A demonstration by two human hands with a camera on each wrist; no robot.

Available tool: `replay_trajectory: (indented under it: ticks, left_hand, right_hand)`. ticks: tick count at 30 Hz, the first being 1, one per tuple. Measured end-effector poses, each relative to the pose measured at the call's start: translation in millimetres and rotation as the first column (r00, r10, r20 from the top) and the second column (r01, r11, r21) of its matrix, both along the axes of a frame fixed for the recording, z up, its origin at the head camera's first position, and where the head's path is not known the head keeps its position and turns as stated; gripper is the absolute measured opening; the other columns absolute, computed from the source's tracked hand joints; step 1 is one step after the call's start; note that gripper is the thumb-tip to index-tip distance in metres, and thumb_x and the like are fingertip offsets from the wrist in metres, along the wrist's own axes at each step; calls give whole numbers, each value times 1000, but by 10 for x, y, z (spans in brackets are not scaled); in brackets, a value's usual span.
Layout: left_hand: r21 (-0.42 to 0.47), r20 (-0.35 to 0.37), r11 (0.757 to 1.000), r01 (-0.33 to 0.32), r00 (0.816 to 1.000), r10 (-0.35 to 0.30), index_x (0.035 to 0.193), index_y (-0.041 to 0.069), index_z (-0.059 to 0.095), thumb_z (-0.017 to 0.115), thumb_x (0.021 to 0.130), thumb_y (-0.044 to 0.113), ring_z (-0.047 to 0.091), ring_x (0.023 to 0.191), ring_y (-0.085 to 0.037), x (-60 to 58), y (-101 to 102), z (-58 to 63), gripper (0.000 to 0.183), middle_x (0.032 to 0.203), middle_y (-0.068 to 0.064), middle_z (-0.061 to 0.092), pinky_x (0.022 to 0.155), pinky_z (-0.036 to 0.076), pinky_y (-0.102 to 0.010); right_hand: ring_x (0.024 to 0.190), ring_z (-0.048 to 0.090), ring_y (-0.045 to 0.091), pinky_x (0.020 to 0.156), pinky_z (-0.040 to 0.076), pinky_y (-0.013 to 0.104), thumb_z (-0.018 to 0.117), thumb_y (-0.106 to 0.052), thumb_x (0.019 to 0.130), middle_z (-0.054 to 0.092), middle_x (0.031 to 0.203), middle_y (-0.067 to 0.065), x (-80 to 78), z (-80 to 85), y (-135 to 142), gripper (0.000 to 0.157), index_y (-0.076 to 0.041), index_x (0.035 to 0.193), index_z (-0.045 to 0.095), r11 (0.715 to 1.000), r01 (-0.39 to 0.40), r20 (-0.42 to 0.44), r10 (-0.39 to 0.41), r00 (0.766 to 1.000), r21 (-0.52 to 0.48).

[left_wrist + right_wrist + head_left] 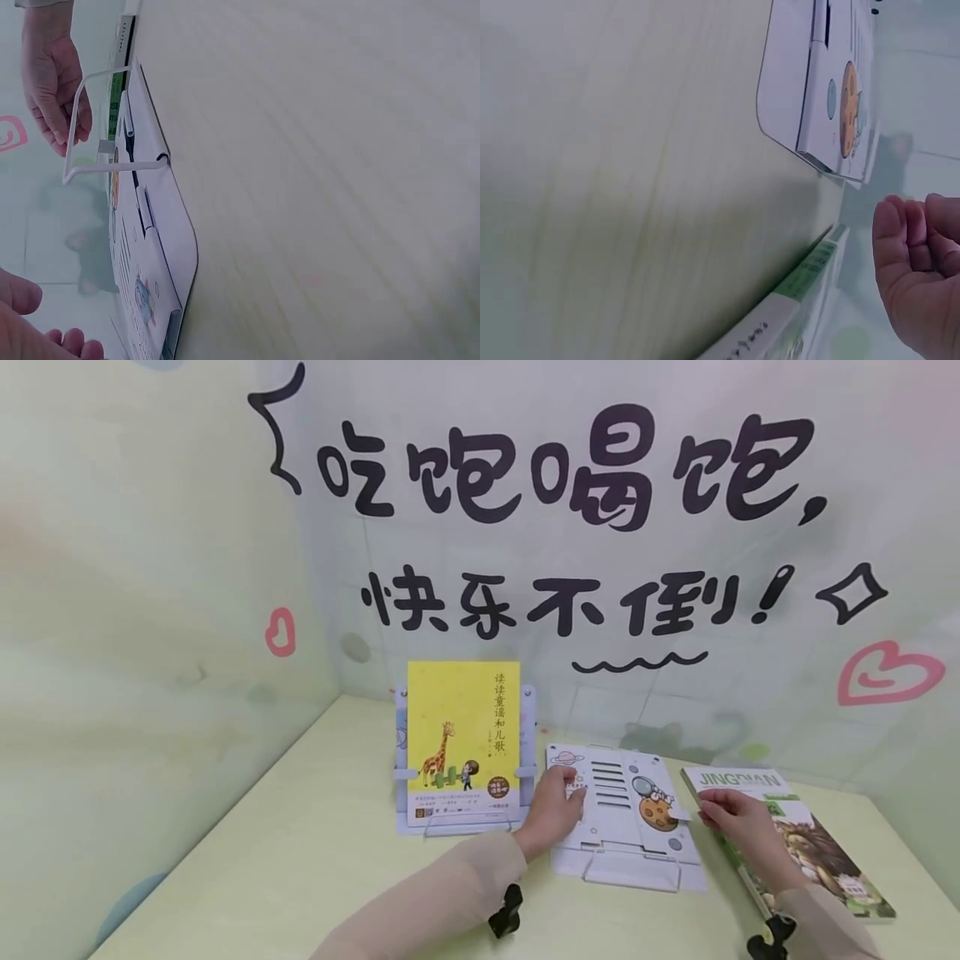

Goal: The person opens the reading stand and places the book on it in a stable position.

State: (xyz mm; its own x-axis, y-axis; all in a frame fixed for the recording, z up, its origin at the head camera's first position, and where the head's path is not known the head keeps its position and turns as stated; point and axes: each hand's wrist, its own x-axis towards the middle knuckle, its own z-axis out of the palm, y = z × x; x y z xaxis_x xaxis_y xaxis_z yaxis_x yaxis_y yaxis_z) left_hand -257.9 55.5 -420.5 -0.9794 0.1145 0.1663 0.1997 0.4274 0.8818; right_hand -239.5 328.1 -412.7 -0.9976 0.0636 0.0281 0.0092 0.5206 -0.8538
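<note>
A white folding book stand with space drawings, an astronaut and an orange planet, lies nearly flat on the table, its wire ledge along the near edge. My left hand is over the stand's left side, fingers reaching across the printed panel. In the left wrist view its thumb and fingertips stand apart. My right hand hovers beside the stand's right edge, near a small white clip sticking out there. Its fingers bend loosely with nothing seen between them. Under this hand lies a thick green-and-white book.
To the left, a yellow children's book with a giraffe stands upright on another white stand, held by side clips. Behind the table rises a pale wall with large black lettering and pink hearts. Another wall meets it at the left.
</note>
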Motion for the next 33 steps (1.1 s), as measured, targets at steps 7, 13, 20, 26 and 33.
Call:
replay_trajectory:
  ticks: [7,13,20,26,33]
  left_hand:
    - [-56,112,991,-118,986,124,134,-6,41,51,93,10,45,118,-36,-118,143,-5,45,128,-23,45,103,38,-44]
    - [-72,233,980,-186,952,197,136,-10,36,47,93,5,42,122,-37,-207,207,17,47,132,-26,42,106,34,-45]
    - [-98,278,965,-244,924,262,130,-11,41,53,86,1,45,119,-35,-238,245,61,47,124,-25,48,105,36,-43]
    - [-94,296,965,-245,918,263,127,-10,44,55,84,1,48,109,-31,-247,248,79,46,118,-23,50,99,41,-42]
    - [-89,311,967,-238,916,254,128,-9,45,55,86,2,47,104,-28,-247,244,86,44,120,-22,49,94,43,-41]
  right_hand:
    - [66,59,-1,62,54,20,54,-1,92,67,87,18,-173,-58,-76,29,21,111,53,994,45,-2,-45,999,99]
    - [68,57,6,60,52,21,53,-1,91,65,89,22,-228,-41,-146,27,20,109,55,988,31,24,-35,999,154]
    - [67,55,10,59,48,25,54,-2,90,65,84,16,-274,-73,-152,23,17,102,60,977,30,73,-46,996,211]
    - [67,53,11,59,46,26,54,-2,90,64,81,13,-324,-83,-152,23,17,102,60,984,44,110,-63,992,172]
    - [69,53,11,60,46,25,53,-2,91,64,81,10,-320,-100,-158,26,18,107,57,988,64,143,-84,986,142]
